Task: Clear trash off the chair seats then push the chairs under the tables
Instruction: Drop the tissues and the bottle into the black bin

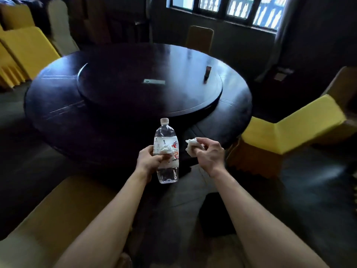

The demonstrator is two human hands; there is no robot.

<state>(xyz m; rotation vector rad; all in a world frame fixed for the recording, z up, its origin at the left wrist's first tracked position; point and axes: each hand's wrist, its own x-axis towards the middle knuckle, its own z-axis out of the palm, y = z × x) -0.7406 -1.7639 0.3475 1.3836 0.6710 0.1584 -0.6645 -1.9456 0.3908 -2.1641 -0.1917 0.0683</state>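
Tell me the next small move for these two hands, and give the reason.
Probably set the trash down or carry it off to free the hands. The left hand grips a water bottle plus a crumpled tissue, and the right hand holds another tissue wad. With both full, neither can push the yellow chair, which stands angled away from the round table.

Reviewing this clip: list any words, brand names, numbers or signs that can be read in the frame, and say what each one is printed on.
Nothing here reads cleanly.
Plastic bottle label, in the left hand: red and black print and a small red figure, partly covered by a crumpled tissue, too blurred to quote.
Pale flat card on the round table: no legible text.
Small dark upright object on the table: no markings visible.
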